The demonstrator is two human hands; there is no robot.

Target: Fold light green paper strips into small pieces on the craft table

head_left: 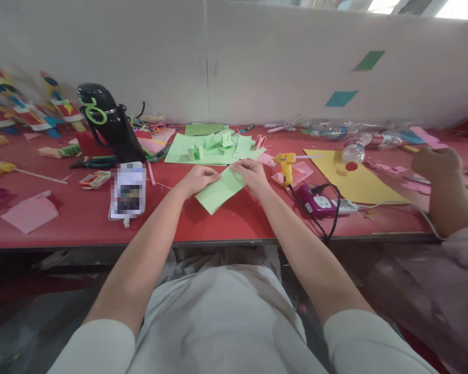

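Observation:
A light green sheet of paper (pixel 221 192) is held just above the red table, tilted with one corner toward me. My left hand (pixel 200 180) pinches its upper left edge between thumb and fingers. At its upper right corner, my right hand (pixel 251 175) is closed on the same sheet. Behind my hands lies a larger green sheet (pixel 175 149) with several small folded green paper pieces (pixel 226 139) on it. To the right of my right hand is a yellow glue gun (pixel 285 169) with a clear glue stick in it.
A purple power socket (pixel 315 201) with cables sits near the front edge. Left stand a black bottle (pixel 109 122) and a phone (pixel 128 190). Yellow card (pixel 351 179) and plastic bottles (pixel 353 151) lie right, beside another person's hand (pixel 437 163). Paper rockets (pixel 35 115) stand far left.

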